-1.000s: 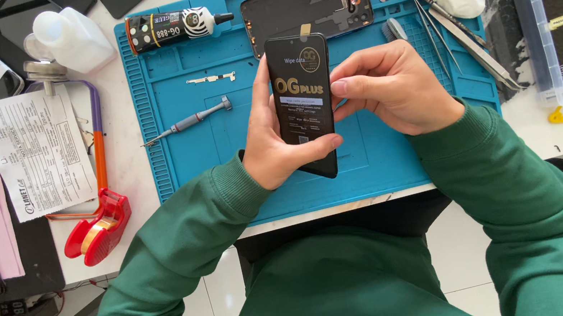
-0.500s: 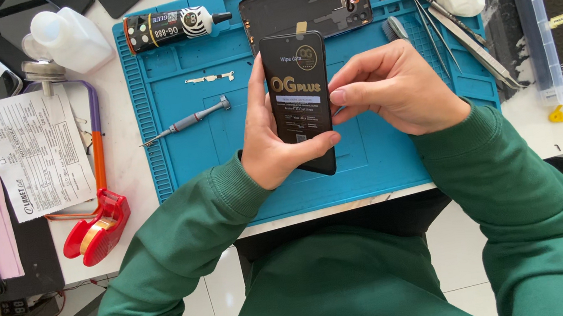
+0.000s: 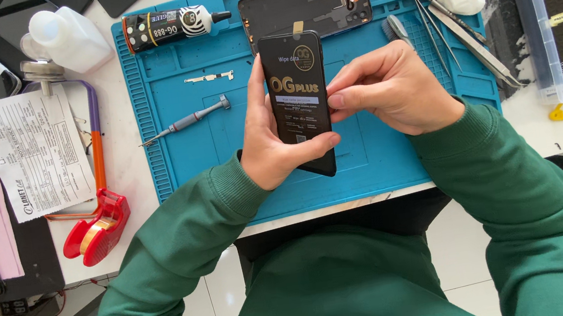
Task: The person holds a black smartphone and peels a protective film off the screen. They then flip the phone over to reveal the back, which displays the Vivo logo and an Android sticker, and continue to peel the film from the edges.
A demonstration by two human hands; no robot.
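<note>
White table (image 3: pixel 130 167) has a blue mat (image 3: pixel 208 153), paper slip (image 3: pixel 34 151), red tape dispenser (image 3: pixel 97 229), white bottle (image 3: pixel 70 37) and clear box (image 3: pixel 559 13) sitting on it.

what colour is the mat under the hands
Blue: the work mat is a bright blue, seen best in the head view, the only one here.

Between the earlier pictures and now, the changes are small. The right hand (image 3: pixel 395 88) shifts slightly along the right edge of the black phone screen panel (image 3: pixel 298 98): a second ago its fingertips overlap the panel's face at mid-height, and now they sit at the edge, with the thumb tip pressed against the side. The panel stands a little more upright over the blue work mat (image 3: pixel 222 144). The left hand (image 3: pixel 279 147) closes its thumb slightly further across the panel's lower face.
</note>
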